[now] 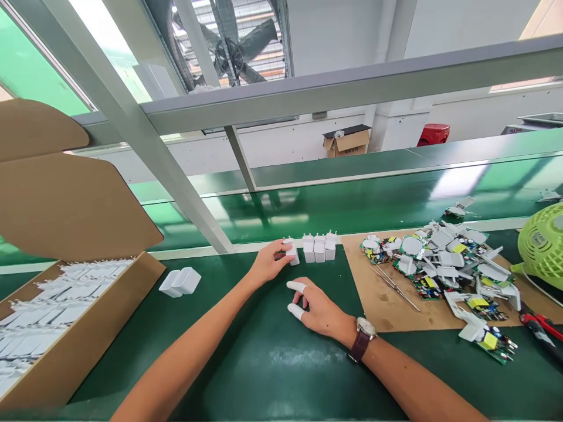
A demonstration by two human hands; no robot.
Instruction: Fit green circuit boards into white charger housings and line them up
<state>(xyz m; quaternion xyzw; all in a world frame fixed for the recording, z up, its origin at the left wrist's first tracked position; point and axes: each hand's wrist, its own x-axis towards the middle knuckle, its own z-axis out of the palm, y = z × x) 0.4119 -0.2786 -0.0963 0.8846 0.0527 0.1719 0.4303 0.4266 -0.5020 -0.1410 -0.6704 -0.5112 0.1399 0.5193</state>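
My left hand [269,262] reaches forward and pinches a white charger plug [291,252] that stands at the left end of a short row of white charger plugs [319,247] on the green table. My right hand [317,309] rests on the table just in front, palm down, fingers loosely spread, with white finger cots on two fingertips and a watch on the wrist. It holds nothing.
Two white shells [180,281] lie left of my arm. An open cardboard box [83,337] of white parts stands at the left. A brown mat [396,305] carries circuit boards and white housings [444,261], tweezers [394,285]. A green fan [543,243] and red cutters [541,325] sit right.
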